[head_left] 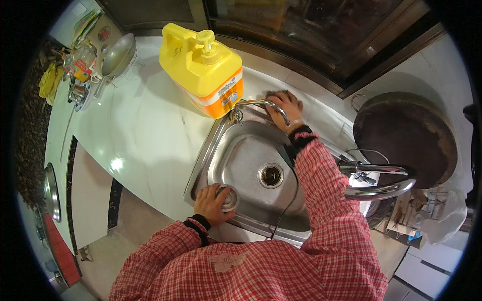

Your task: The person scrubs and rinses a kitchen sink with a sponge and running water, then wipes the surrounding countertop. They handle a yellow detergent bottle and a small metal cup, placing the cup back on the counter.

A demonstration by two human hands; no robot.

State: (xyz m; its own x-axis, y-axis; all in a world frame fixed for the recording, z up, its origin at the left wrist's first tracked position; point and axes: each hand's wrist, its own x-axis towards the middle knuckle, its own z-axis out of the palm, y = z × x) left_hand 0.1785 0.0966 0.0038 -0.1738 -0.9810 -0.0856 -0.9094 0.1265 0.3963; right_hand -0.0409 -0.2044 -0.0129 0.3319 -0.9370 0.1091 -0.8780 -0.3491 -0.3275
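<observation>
My left hand (213,204) grips a small round metal strainer or lid (228,199) at the near left rim of the stainless steel sink (241,165). Beyond the basin, my right hand (284,109) lies on the sink's far ledge beside the slim curved faucet (263,102), its fingers over a dark, blurred scrubber-like pad (276,92). The drain (270,176) is uncovered. A dark cable (288,207) runs across the basin, partly hidden by my right sleeve.
A large yellow pump jug (203,71) stands left of the slim faucet. To the right are a thick chrome faucet (384,190) and a big dark pan (404,139) leaning on the wall. A wok (119,56) and assorted kitchen items sit at the counter's far left.
</observation>
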